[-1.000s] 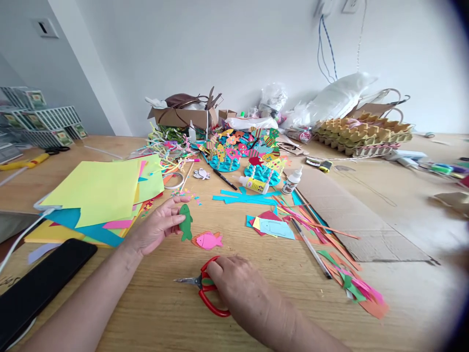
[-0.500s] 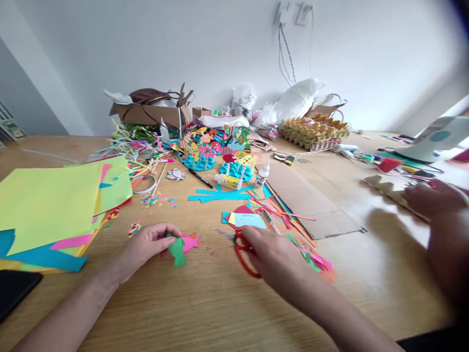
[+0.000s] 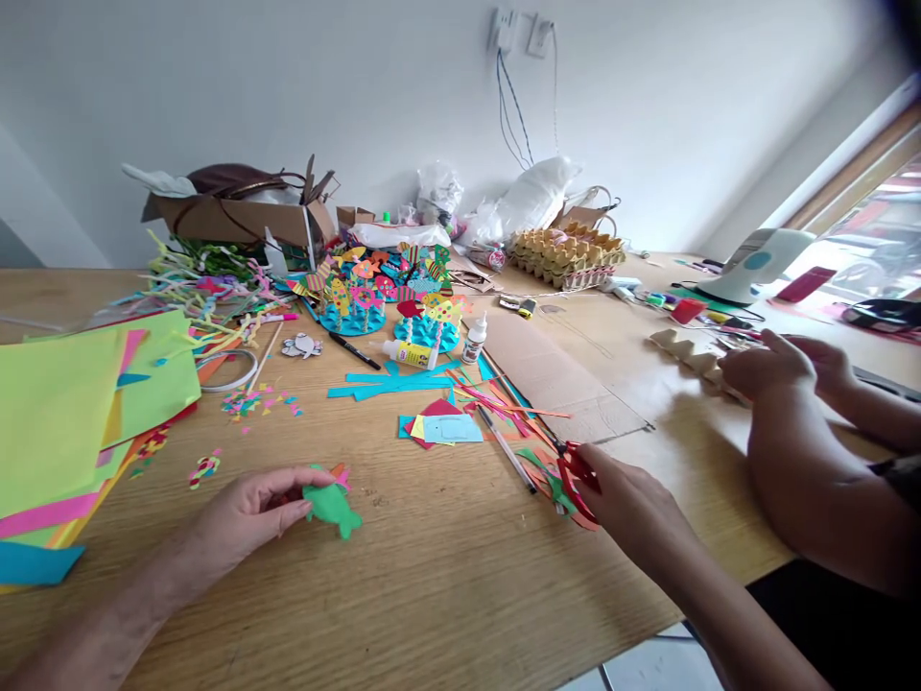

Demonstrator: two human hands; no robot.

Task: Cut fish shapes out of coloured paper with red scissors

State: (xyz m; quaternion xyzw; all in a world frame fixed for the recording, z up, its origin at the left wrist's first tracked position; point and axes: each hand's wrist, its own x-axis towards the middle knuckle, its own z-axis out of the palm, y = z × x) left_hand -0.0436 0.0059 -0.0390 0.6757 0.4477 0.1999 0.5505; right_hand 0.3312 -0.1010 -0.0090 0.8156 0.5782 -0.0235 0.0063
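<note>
Between the thumb and fingers of my left hand [image 3: 270,504] are paper fish cutouts: a green paper fish [image 3: 331,506] in front, with pink and orange paper showing behind it. My right hand [image 3: 633,489] grips red-handled scissors [image 3: 574,485], held over the paper scraps [image 3: 543,470] at the right, blades pointing away from me. Left of the scissors lies a pen [image 3: 507,449]. Beyond it is a small stack of coloured paper pieces [image 3: 452,428], a light blue one on top with a drawn outline.
Coloured sheets [image 3: 58,413] lie at the left. Glue bottles [image 3: 475,339] and blue stands with paper fish [image 3: 428,331] are mid-table. Cardboard [image 3: 554,369] lies right of centre. At the right, another person's hands [image 3: 773,369] work by an egg-carton strip [image 3: 687,353].
My right hand has carried the scissors rightward, over the scraps. The green fish in my left hand has turned more sideways. The view has swung right, showing more of the other person's arms.
</note>
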